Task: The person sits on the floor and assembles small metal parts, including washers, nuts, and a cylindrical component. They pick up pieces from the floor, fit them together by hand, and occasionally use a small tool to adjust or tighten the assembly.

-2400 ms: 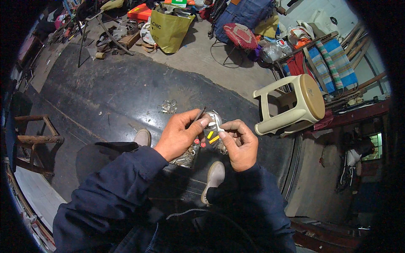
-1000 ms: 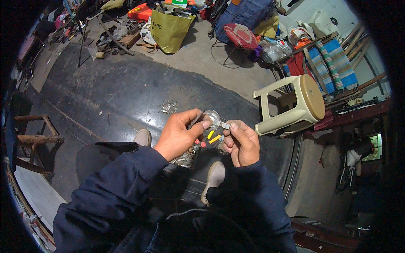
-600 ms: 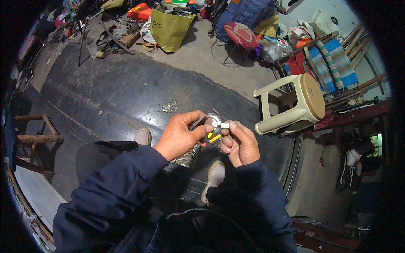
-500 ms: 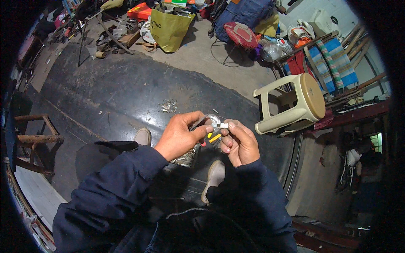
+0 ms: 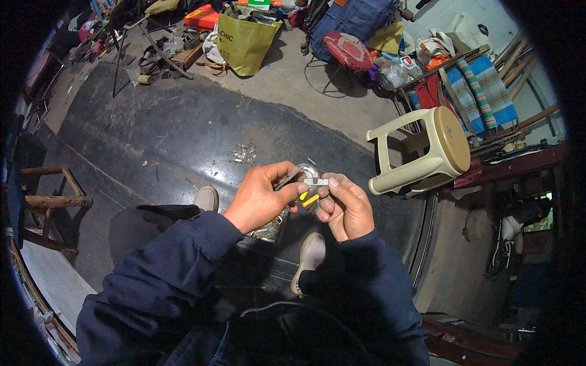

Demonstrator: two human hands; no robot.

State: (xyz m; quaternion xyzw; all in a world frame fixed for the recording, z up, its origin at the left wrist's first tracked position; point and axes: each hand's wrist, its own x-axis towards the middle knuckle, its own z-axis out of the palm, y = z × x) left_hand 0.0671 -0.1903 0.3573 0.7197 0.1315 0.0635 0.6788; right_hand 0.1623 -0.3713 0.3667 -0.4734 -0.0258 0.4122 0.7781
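Observation:
In front of me, my left hand [image 5: 261,194] pinches a shiny, curved, ring-like piece [image 5: 309,169] between thumb and fingers. My right hand [image 5: 349,207] holds the end of a small pale rectangular piece [image 5: 316,182] with thumb and forefinger. The two pieces meet between my hands; whether they are joined I cannot make out. Just below my fingertips, lower down, show yellow handle-like parts [image 5: 311,200] and a small red tip [image 5: 294,208]. Partly hidden beneath my left hand is a container of small metal bits [image 5: 268,230].
Small metal parts [image 5: 243,154] lie scattered on the dark floor mat [image 5: 159,134]. A cream plastic stool [image 5: 421,149] lies on its side at right. A wooden stool [image 5: 58,201] stands at left. At the back are a yellow bag [image 5: 247,46] and a red-topped stool [image 5: 348,50].
The small pale piece has shifted slightly and turned between my fingers. My right hand has moved a touch left; the left hand stays in place.

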